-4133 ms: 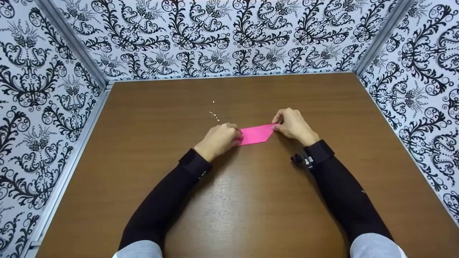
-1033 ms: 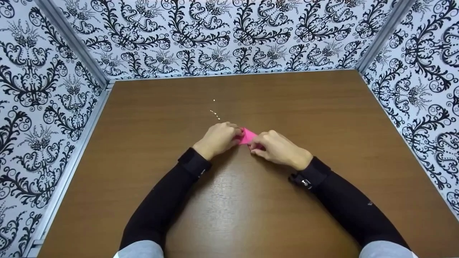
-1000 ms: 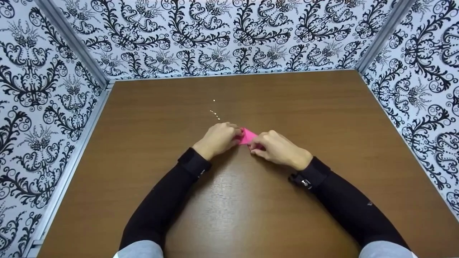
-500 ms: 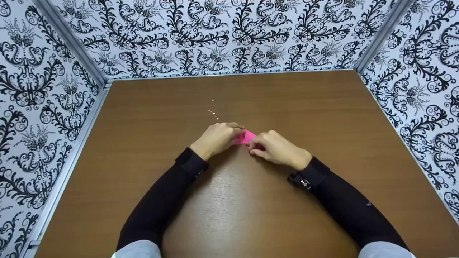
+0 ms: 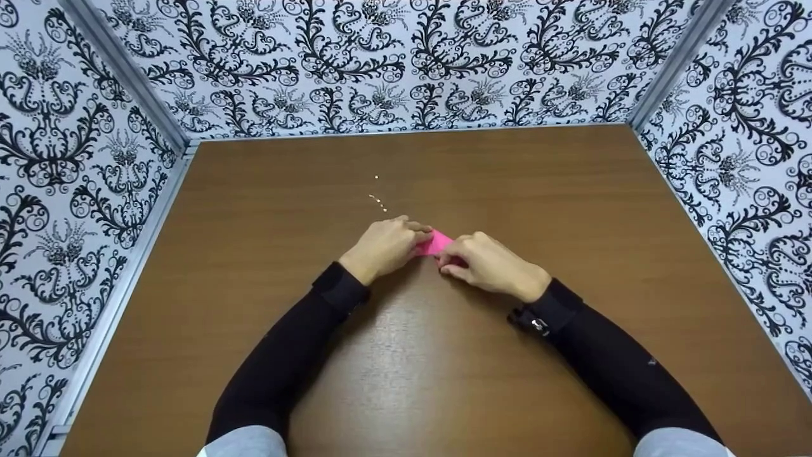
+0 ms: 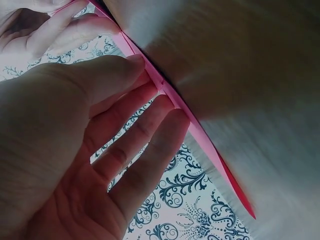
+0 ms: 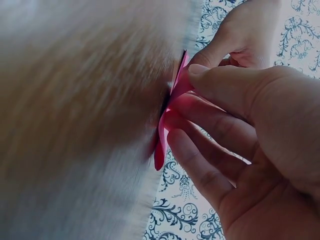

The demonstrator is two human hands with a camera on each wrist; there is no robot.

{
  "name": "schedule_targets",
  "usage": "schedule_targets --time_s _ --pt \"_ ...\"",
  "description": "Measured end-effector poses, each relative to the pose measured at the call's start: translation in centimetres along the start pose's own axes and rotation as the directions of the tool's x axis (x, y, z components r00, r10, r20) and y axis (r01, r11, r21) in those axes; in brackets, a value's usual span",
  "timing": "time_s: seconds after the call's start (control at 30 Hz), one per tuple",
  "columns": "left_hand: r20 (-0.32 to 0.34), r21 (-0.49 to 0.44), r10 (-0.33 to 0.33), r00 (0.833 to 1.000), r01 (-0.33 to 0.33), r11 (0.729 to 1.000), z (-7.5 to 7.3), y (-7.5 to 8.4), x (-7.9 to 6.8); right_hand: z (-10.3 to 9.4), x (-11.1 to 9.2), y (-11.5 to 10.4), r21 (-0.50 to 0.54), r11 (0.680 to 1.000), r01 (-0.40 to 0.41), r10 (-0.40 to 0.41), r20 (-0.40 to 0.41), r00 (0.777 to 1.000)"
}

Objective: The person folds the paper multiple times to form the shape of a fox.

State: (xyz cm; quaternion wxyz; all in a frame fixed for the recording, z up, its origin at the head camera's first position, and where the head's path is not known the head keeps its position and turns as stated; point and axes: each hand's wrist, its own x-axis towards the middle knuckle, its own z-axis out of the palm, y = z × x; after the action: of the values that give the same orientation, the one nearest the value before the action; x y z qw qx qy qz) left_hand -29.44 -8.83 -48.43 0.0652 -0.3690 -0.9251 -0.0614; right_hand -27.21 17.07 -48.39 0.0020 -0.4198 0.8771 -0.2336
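Note:
A folded piece of bright pink paper (image 5: 436, 242) lies on the tabletop between the two hands, its right part turned over. My left hand (image 5: 386, 247) holds the paper's left end down, its fingers covering that end in the head view. In the left wrist view, thumb and fingertips rest along the thin pink paper (image 6: 200, 132), seen edge-on. The right hand (image 5: 495, 263) pinches the paper's right end between thumb and bent forefinger. Up close in the right wrist view, the thumb presses the paper (image 7: 181, 86), while the other fingertips touch its lower stretch.
Brown wood-look tabletop (image 5: 393, 355) spreads all around the hands. Several tiny whitish specks (image 5: 382, 204) lie just beyond the left hand. Patterned panels (image 5: 355, 70) in metal frames enclose the back and both sides. Black sleeves with wrist straps (image 5: 545, 308) cover both forearms.
Four seconds ago the paper stretched as a longer strip with a slanted right end. The right hand has since moved left and nearer, turning that end over. The last second shows only slight finger shifts.

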Motion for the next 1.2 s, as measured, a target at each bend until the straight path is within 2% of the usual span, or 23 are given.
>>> schedule_targets --time_s 0.3,0.43,0.5,0.6,0.7,0.8,1.2 --pt "0.037 -0.029 -0.024 0.999 0.025 0.999 0.1 -0.3 -0.1 -0.5 0.2 0.1 0.069 0.997 0.019 -0.022 0.041 0.999" --pt "0.04 -0.009 -0.013 0.999 0.013 1.0 0.2 -0.4 0.0 -1.2 0.3 0.7 0.101 0.995 0.027 -0.027 -0.004 1.0" --pt "0.041 0.004 -0.005 0.999 0.004 1.0 0.2 -0.6 0.1 -1.6 0.3 1.1 0.108 0.994 -0.013 0.017 -0.038 0.999" --pt "0.043 0.013 0.003 0.999 -0.004 1.0 0.2 -0.7 0.1 -2.2 0.5 1.9 0.147 0.982 -0.12 0.131 -0.065 0.989" --pt "0.048 0.003 -0.002 0.999 0.002 1.0 0.1 -0.7 0.1 -2.8 1.1 2.6 0.174 0.955 -0.241 0.255 -0.059 0.965" --pt "0.053 -0.003 -0.009 0.999 0.009 1.0 0.1 -0.7 0.1 -3.0 2.1 3.4 0.176 0.93 -0.321 0.332 -0.036 0.943" --pt "0.037 -0.002 0.012 0.999 -0.012 1.0 0.3 -0.5 0.3 -2.6 6.4 5.0 0.181 0.885 -0.43 0.417 0.106 0.903"
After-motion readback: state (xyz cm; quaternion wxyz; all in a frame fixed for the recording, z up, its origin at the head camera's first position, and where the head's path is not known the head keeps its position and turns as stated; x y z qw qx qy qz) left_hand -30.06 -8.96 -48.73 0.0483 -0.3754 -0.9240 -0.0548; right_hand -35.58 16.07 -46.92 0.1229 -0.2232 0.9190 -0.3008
